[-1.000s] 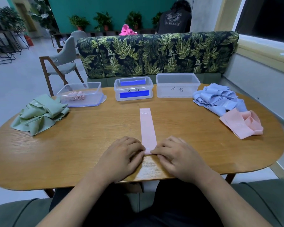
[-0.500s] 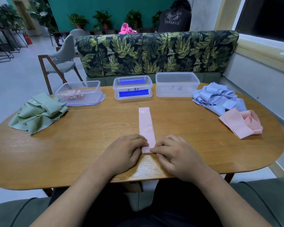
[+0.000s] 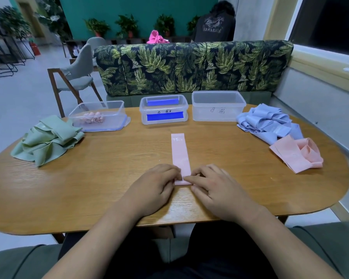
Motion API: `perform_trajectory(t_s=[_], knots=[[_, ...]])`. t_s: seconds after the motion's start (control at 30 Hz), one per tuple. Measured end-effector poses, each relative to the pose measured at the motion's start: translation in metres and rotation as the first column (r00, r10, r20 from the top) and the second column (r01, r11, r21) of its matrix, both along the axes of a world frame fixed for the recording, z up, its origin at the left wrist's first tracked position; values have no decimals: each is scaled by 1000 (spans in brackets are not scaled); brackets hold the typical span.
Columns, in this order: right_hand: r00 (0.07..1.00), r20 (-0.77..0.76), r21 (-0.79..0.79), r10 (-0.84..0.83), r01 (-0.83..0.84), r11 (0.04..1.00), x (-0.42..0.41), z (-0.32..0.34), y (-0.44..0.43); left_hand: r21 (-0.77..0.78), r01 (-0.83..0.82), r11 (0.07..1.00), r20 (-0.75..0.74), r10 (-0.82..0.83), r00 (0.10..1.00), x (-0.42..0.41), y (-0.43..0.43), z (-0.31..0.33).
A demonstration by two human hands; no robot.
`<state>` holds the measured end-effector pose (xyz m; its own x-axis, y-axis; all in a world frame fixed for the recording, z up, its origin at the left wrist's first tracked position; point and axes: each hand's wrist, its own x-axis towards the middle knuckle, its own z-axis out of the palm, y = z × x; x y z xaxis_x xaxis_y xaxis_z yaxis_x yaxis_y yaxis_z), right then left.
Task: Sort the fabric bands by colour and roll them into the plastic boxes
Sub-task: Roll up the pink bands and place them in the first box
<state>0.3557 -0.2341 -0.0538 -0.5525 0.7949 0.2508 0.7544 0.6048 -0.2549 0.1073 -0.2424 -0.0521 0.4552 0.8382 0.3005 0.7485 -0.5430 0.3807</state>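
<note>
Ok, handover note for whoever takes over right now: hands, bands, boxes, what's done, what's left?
Left hand and right hand both pinch the near end of the flat pink band, which is just folded over to start a roll.
Left box holds a few pink rolls; middle box shows blue inside, contents unclear; right box looks empty.
Loose: green pile at far left, blue pile and pink pile at right.
To do: finish this roll, put it with the pink rolls, then work through all three piles.

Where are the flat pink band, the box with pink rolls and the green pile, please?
flat pink band [image 3: 179, 154]: head view, its flat middle.
box with pink rolls [image 3: 117, 115]: head view, bare right wall.
green pile [image 3: 46, 141]: head view, heap's centre.
</note>
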Motion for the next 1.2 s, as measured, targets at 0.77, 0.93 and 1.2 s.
perform_trajectory(t_s=[0.77,0.93,1.2], knots=[[996,-71,130,57,-47,990,1,-3,-3,20,-131,991,-31,131,991,3,-3,0],[998,-59,112,25,-18,994,0,-3,-1,49,-144,988,-16,145,989,5,-4,0],[999,-21,30,-34,34,999,-3,0,4,38,-150,988,-17,151,988,4,-3,1]])
